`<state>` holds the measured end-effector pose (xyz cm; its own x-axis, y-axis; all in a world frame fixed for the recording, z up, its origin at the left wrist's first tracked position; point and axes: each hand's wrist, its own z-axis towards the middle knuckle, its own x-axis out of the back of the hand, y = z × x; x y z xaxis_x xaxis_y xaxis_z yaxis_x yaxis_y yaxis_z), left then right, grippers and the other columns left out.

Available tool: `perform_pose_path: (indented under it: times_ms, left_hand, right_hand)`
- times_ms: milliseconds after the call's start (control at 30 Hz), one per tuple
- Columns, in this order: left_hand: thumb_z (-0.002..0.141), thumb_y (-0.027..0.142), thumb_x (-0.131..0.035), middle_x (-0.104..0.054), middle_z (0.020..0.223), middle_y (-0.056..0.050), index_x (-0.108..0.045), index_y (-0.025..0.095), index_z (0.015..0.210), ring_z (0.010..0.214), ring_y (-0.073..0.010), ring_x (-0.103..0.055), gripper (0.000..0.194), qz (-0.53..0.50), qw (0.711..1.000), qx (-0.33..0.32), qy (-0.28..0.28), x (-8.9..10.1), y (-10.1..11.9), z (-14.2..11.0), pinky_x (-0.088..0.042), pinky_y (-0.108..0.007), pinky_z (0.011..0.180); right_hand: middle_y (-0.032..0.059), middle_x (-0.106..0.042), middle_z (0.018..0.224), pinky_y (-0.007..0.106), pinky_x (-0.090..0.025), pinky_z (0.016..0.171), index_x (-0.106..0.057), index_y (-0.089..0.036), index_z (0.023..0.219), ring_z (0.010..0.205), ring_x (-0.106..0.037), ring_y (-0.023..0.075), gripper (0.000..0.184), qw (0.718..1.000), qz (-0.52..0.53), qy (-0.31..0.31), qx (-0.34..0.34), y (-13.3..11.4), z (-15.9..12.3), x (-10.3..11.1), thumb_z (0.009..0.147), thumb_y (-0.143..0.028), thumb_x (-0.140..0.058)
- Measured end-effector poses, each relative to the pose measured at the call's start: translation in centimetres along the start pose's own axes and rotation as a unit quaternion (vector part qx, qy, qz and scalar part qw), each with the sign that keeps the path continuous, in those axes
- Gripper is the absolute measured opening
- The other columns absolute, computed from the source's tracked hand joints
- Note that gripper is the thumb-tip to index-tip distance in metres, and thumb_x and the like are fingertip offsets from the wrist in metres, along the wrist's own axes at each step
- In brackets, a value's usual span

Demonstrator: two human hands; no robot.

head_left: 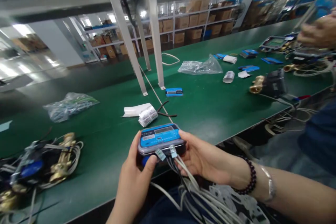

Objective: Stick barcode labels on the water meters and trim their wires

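A blue-faced meter unit [160, 137] with a small display window is held up at the near edge of the green bench. My left hand [138, 171] grips its left side, thumb at the lower front edge. Around its right side my right hand [201, 154] is closed, with fingers underneath. White and black cables [194, 189] leave the front of the unit and hang down toward my lap. Two small pale tags [173, 151] sit where the cables come out. Just behind the unit lies a roll of printed labels [147, 114] with a backing strip.
Brass-fitted meter parts with cables [63, 157] lie at the left. Farther back are a bag of small parts [69, 106], a blue label plate [174, 92] and a clear plastic bag [201, 66]. Metal posts [154, 31] stand on the bench [105, 140]. A co-worker's hand [319, 31] shows at the right.
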<state>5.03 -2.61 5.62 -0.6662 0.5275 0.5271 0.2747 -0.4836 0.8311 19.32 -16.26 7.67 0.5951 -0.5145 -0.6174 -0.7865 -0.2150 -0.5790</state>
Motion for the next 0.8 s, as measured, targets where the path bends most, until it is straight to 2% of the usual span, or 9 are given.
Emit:
perform_pose_path:
  times_ms: [133,233,300,367,400,500,633,700,800]
  left_hand:
    - [0.071,0.062,-0.051,-0.065,0.117,-0.013,-0.047,0.014,0.135,0.107,-0.0298,-0.062,0.080,0.024,0.992,0.111,0.063,2.9,-3.6,0.6,-0.048,-0.044,0.093]
    - [0.075,0.059,-0.047,-0.067,0.109,-0.012,-0.049,0.012,0.133,0.101,-0.0268,-0.064,0.075,0.014,0.987,0.123,0.104,3.7,-5.8,1.8,-0.049,-0.041,0.092]
    - [0.082,0.057,-0.043,-0.068,0.103,-0.012,-0.049,0.013,0.133,0.094,-0.0256,-0.066,0.068,0.034,0.986,0.125,0.108,4.1,-6.6,2.1,-0.050,-0.042,0.089]
    - [0.085,0.054,-0.043,-0.068,0.106,-0.015,-0.048,0.012,0.134,0.095,-0.0285,-0.066,0.064,0.117,0.980,0.096,0.125,4.6,-6.7,1.9,-0.051,-0.046,0.087]
    - [0.086,0.052,-0.045,-0.066,0.111,-0.018,-0.048,0.010,0.133,0.099,-0.0308,-0.064,0.063,0.175,0.972,0.049,0.151,4.9,-6.4,1.6,-0.050,-0.049,0.087]
    - [0.089,0.033,-0.050,-0.060,0.124,-0.020,-0.050,0.008,0.129,0.114,-0.0272,-0.057,0.047,0.299,0.909,-0.211,0.200,4.7,-4.4,0.3,-0.047,-0.043,0.096]
    - [0.093,0.016,-0.042,-0.067,0.115,-0.005,-0.059,0.017,0.115,0.111,-0.0176,-0.059,0.028,0.310,0.827,-0.469,-0.021,1.8,-1.8,-0.2,-0.046,-0.032,0.099]
    - [0.093,0.016,-0.044,-0.071,0.104,-0.003,-0.065,0.016,0.101,0.105,-0.0206,-0.062,0.023,0.341,0.792,-0.500,-0.077,0.2,-1.5,0.3,-0.047,-0.037,0.098]
    - [0.091,0.015,-0.049,-0.072,0.094,-0.003,-0.068,0.015,0.092,0.102,-0.0214,-0.062,0.019,0.378,0.769,-0.503,-0.114,0.1,-1.6,0.8,-0.045,-0.039,0.100]
  right_hand:
    - [0.0070,-0.062,0.063,0.019,-0.054,0.059,-0.062,-0.006,0.078,0.053,-0.063,0.0100,0.056,0.995,-0.010,-0.075,-0.069,2.1,4.3,-2.5,0.100,-0.045,-0.028]
    - [0.0075,-0.067,0.076,0.019,-0.054,0.072,-0.064,-0.006,0.083,0.065,-0.066,0.0085,0.028,0.990,-0.077,-0.116,-0.025,2.1,5.9,-3.3,0.094,-0.019,-0.043]
    - [0.0078,-0.071,0.085,0.023,-0.055,0.076,-0.066,-0.009,0.090,0.072,-0.068,0.0104,0.018,0.964,-0.231,-0.120,0.057,0.7,6.5,-2.4,0.088,-0.015,-0.049]
    - [0.0083,-0.072,0.089,0.030,-0.057,0.076,-0.067,-0.013,0.095,0.076,-0.069,0.0152,0.022,0.872,-0.447,-0.048,0.194,-1.8,7.4,-0.3,0.087,-0.023,-0.049]
    - [0.0084,-0.073,0.090,0.034,-0.057,0.076,-0.068,-0.015,0.096,0.078,-0.069,0.0179,0.027,0.786,-0.550,0.026,0.279,-3.4,8.0,1.0,0.088,-0.028,-0.046]
    - [0.0159,-0.064,0.119,0.051,-0.041,0.102,-0.064,-0.014,0.111,0.112,-0.058,0.0305,0.036,0.651,-0.635,0.167,0.380,-8.5,10.7,4.6,0.084,-0.033,-0.050]
    - [0.0181,-0.043,0.144,0.050,-0.025,0.113,-0.053,-0.013,0.131,0.136,-0.031,0.0379,0.082,0.559,-0.722,0.163,0.374,-12.3,15.2,6.7,0.058,-0.039,-0.079]
    - [0.0159,-0.043,0.144,0.049,-0.028,0.111,-0.052,-0.016,0.133,0.136,-0.031,0.0383,0.090,0.529,-0.756,0.145,0.358,-12.3,16.8,7.1,0.053,-0.043,-0.082]
    - [0.0168,-0.050,0.136,0.047,-0.031,0.108,-0.053,-0.015,0.131,0.128,-0.041,0.0355,0.071,0.500,-0.774,0.144,0.361,-11.0,17.4,8.1,0.069,-0.045,-0.071]
